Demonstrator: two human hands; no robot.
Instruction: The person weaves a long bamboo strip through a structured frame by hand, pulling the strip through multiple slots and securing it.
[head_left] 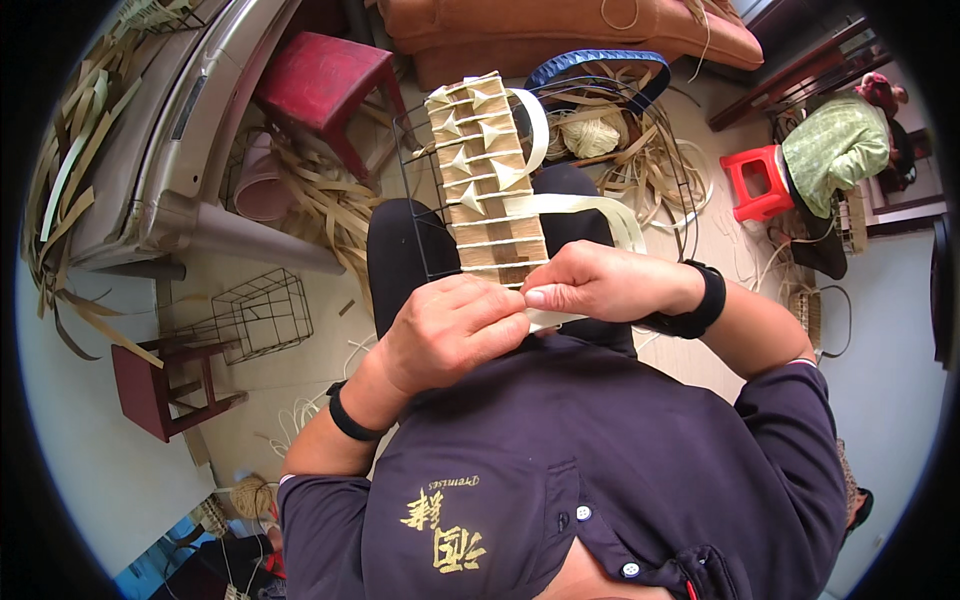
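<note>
A basket on a black wire frame rests across my lap. Its long side carries a woven panel of tan strips crossed by cream bands, with several folded cream points at the far half. At the panel's near end my left hand is closed, fingertips curled over the edge. My right hand meets it there, thumb and finger pinched on a cream flat strip, partly hidden under the fingers. Another length of cream strip loops out to the panel's right.
Beyond my knees lie a blue-rimmed basket, a ball of cream cord and loose strips. A red stool and a pink bucket stand left. An empty wire frame sits lower left. A person in green sits at right by a red plastic stool.
</note>
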